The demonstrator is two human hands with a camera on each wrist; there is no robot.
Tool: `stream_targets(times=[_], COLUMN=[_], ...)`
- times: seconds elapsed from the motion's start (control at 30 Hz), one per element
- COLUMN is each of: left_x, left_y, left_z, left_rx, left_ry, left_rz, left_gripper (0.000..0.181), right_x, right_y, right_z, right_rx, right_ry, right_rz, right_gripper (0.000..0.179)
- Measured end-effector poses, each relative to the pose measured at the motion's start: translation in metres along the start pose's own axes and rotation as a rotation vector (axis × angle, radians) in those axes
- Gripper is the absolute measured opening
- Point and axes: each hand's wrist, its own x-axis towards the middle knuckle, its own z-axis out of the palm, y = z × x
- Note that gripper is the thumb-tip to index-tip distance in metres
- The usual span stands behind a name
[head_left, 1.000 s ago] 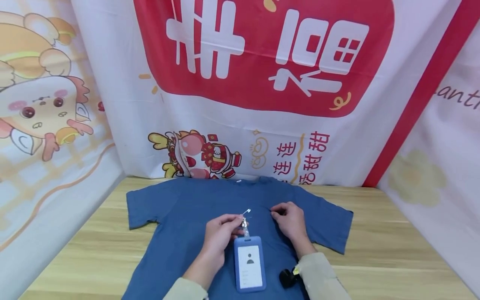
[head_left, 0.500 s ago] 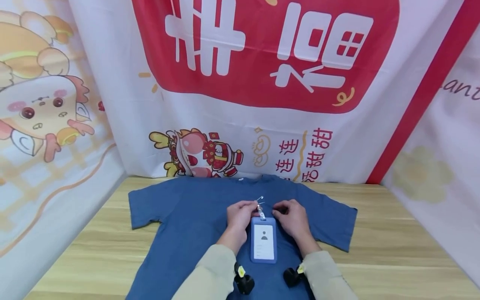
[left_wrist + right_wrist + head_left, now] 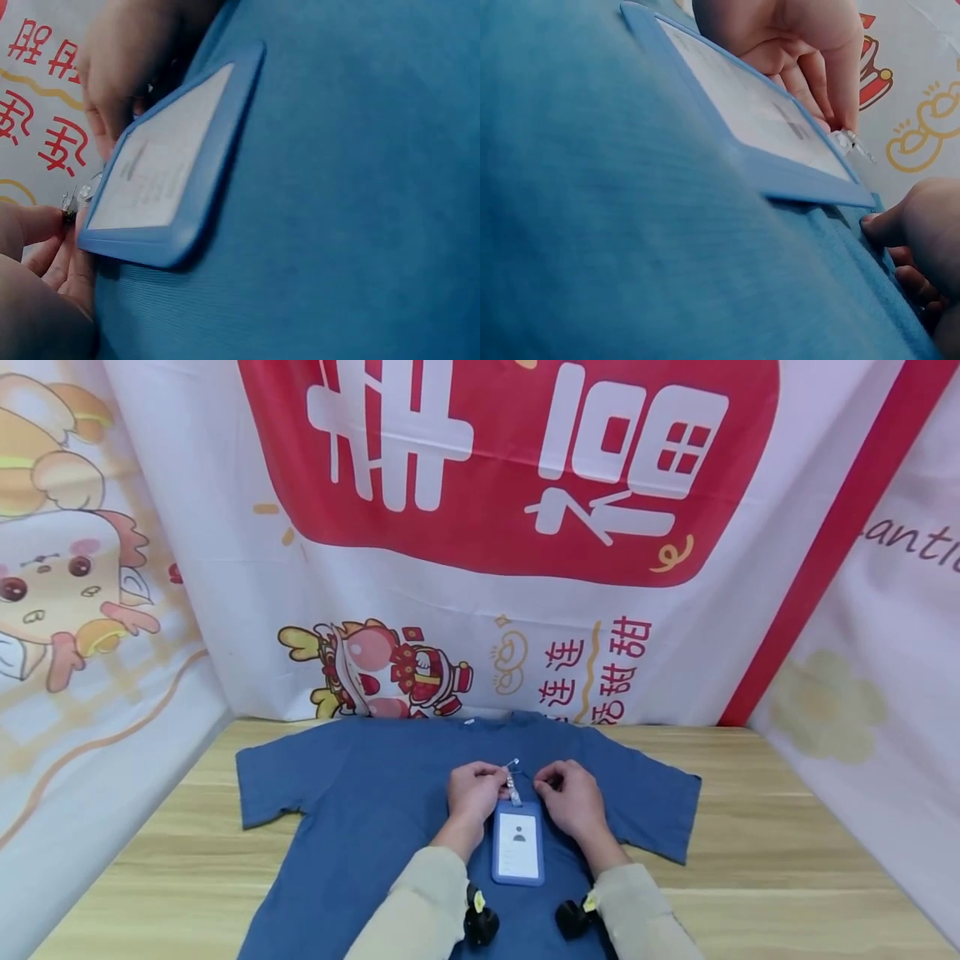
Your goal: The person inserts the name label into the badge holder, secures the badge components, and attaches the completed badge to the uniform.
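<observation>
A blue badge holder [image 3: 517, 880] with a white card [image 3: 517, 850] behind its front hangs from a clear strap with a metal clip. My left hand [image 3: 474, 792] pinches that clip [image 3: 844, 141] between thumb and fingers; an unfastened safety pin [image 3: 513, 764] sticks up beyond the fingertips. The holder lies over the chest of a dark blue T-shirt [image 3: 375, 810], tilted off the cloth in both wrist views. Just right of the pin, my right hand [image 3: 573, 797] pinches a fold of the shirt between thumb and fingers, the cloth lifted there.
The T-shirt is spread on a wood-grain table [image 3: 772, 843], collar toward the back. A white and red printed cloth [image 3: 480, 568] hangs behind the table, with more printed cloth at both sides. Black wrist devices [image 3: 481, 927] sit at the cuffs.
My left hand has carried the badge holder and pin rightward and farther up the shirt, close to the right hand. The right hand has kept its pinch on the cloth. The head view has shifted slightly.
</observation>
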Motion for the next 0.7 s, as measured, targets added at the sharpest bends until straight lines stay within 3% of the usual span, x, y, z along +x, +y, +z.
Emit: stream_targets(times=[0.27,0.5,0.7], left_x=[-0.0016,0.0006,-0.0022], left_y=[-0.003,-0.0024,-0.0044], left_z=[0.0066,0.0053,0.0069], left_rx=[0.112,0.117,0.116], left_ry=[0.067,0.067,0.056], left_rz=[0.06,0.026,0.031], left_gripper=[0.013,0.013,0.013], right_x=[0.0015,0.0031,0.0008], right_y=[-0.0037,-0.0048,-0.0014], right_z=[-0.0019,-0.0013,-0.0032], right_rx=[0.1,0.004,-0.039], right_ry=[0.03,0.047,0.026], right_rz=[0.045,-0.01,-0.007], right_gripper=[0.005,0.005,0.006])
